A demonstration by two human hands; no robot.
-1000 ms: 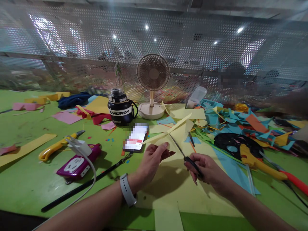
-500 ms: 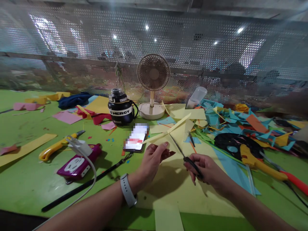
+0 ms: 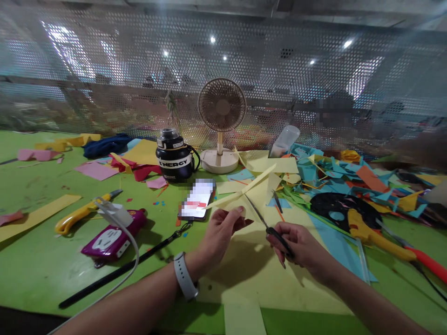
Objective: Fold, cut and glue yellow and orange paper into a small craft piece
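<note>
My left hand [image 3: 223, 228], with a pale watch strap on the wrist, pinches a folded pale yellow paper piece [image 3: 254, 185] between thumb and fingers. Dark-handled scissors [image 3: 256, 211] are gripped in my right hand [image 3: 293, 242], their blades pointing up and left at the paper's lower edge. Both hands hover over a large pale yellow sheet [image 3: 251, 279] on the green table [image 3: 31, 274]. Behind my left hand lies a phone [image 3: 198, 197] with its screen lit.
A small fan [image 3: 222, 107] and a black bottle [image 3: 172, 160] stand at the back. Left are a yellow cutter [image 3: 77, 216] and a purple power socket [image 3: 113, 237]. Right are blue paper scraps [image 3: 307, 163] and a yellow glue gun [image 3: 377, 237].
The whole view has shifted very slightly. My hands, the scissors and the paper hold nearly the same positions.
</note>
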